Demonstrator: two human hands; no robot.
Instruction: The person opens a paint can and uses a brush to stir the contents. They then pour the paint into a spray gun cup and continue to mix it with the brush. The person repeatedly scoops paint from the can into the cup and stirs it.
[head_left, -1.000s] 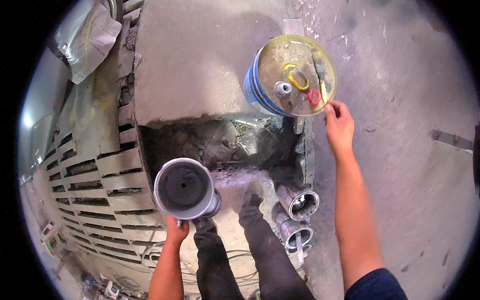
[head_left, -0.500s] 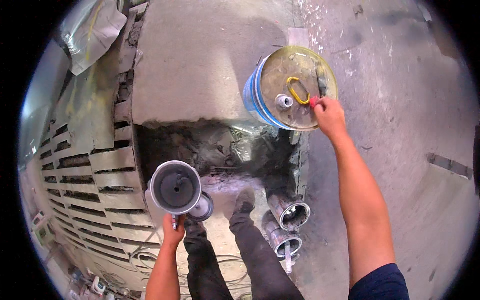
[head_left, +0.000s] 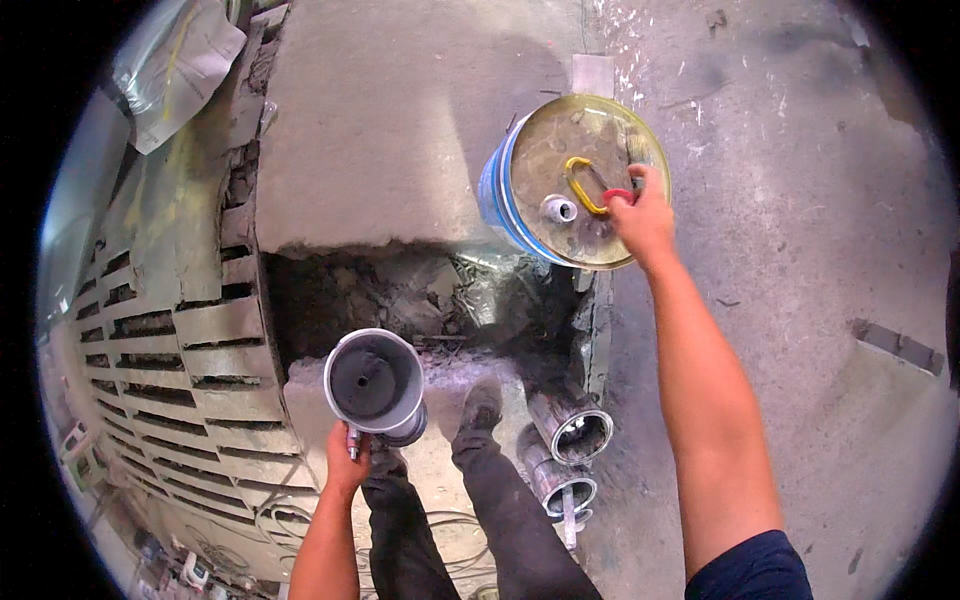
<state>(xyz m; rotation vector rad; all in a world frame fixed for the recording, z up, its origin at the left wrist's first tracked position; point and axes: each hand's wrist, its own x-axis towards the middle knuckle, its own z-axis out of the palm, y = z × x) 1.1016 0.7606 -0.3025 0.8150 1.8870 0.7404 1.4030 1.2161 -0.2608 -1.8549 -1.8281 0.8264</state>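
Observation:
My left hand [head_left: 348, 458] is closed round the metal handle below a cup-shaped grey container [head_left: 374, 380], which looks like a spray gun's cup. The cup is uncovered, dark inside, with a small hole in its middle. A blue pail [head_left: 505, 195] with a dirty yellowish lid [head_left: 545, 135] stands at the upper right. On the lid are a short white spout [head_left: 559, 209] and a yellow carabiner-like loop [head_left: 580, 186]. My right hand [head_left: 645, 220] is over the lid's right side, its fingers bent on a small red cap-like piece [head_left: 617, 195] beside the loop; the fingers partly hide it.
A pit [head_left: 400, 295] with rubble and clear plastic lies between my feet and the concrete slab [head_left: 380, 130]. Metal cans [head_left: 570, 425] stand right of my legs, a stick in one. Slatted pallet-like boards [head_left: 230, 400] run along the left. Hoses [head_left: 450, 540] lie near my feet.
My left hand and the cup have moved slightly right. My right hand has shifted a little left over the lid, and the red piece now shows flatter, nearer the yellow loop.

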